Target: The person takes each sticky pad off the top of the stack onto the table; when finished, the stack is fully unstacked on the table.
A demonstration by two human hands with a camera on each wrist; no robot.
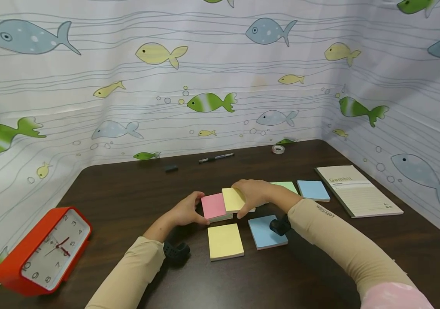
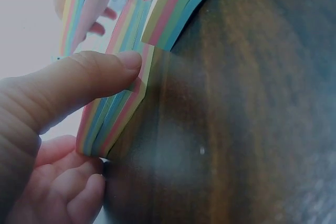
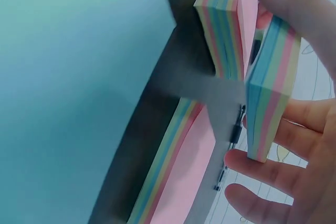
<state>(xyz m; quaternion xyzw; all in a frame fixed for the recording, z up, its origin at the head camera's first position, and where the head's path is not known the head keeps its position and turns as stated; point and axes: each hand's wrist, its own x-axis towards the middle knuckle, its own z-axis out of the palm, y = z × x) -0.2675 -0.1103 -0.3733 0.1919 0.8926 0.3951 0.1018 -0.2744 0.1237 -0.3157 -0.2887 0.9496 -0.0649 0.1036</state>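
A dark wooden table [image 1: 127, 197] lay under both hands, with fish-patterned sheets [image 1: 88, 86] walling it in behind and to the right. Far to the left of the left hand sat a red clock [image 1: 44, 251]; well to the right of the right hand lay a notebook [image 1: 359, 191]. Just in front of the hands, nearer the person, lay a yellow pad [image 1: 225, 241] and a blue pad [image 1: 266, 231]; beyond the right hand lay a green pad [image 1: 286, 186] and another blue pad [image 1: 313, 190].

The right hand [image 1: 252, 195] curled over a yellow-topped pad [image 1: 232, 199], thumb and fingers gripping its edges, tilted up against the pink one. The left hand [image 1: 186, 210] gripped the pink-topped pad [image 1: 213, 206] at its left edge, thumb [image 2: 89, 80] pressing its striped side.

Far beyond both hands lay a pen [image 1: 216, 158], a tape roll [image 1: 278, 149] and a small dark block [image 1: 171, 168].
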